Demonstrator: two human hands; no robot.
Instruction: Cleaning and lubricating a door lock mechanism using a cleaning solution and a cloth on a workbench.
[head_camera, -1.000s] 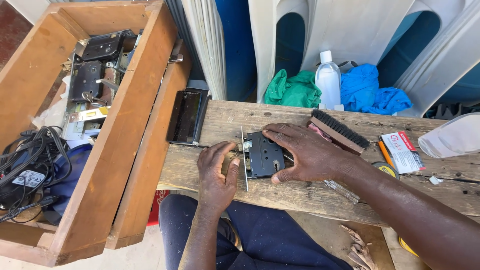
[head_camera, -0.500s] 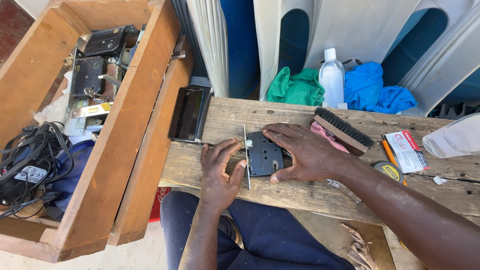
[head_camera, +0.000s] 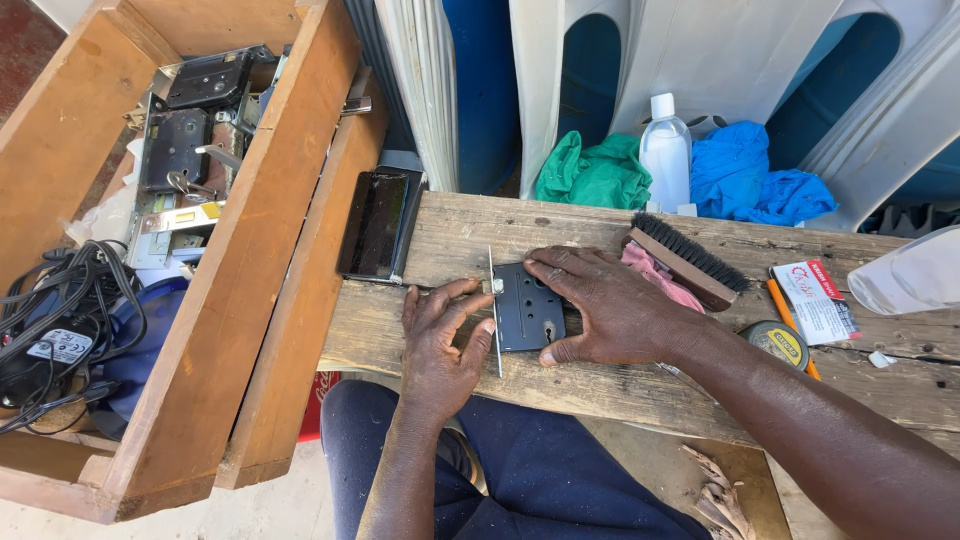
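A dark mortise lock case (head_camera: 527, 312) lies flat on the wooden desk (head_camera: 480, 225), close to its near edge, its thin faceplate on the left side. The right hand (head_camera: 610, 310) presses on it from the right, fingers spread flat, gripping nothing. The left hand (head_camera: 440, 340) rests open beside the faceplate, fingers touching it. A brush (head_camera: 685, 260) lies just right; a phone (head_camera: 375, 225) sits at the desk's left end. Bare planks stay free behind the lock.

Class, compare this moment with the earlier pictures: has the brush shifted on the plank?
No. The brush lies just as before, angled beside the right hand, with the same gap to the white bottle behind it. Only the camera drifted slightly.
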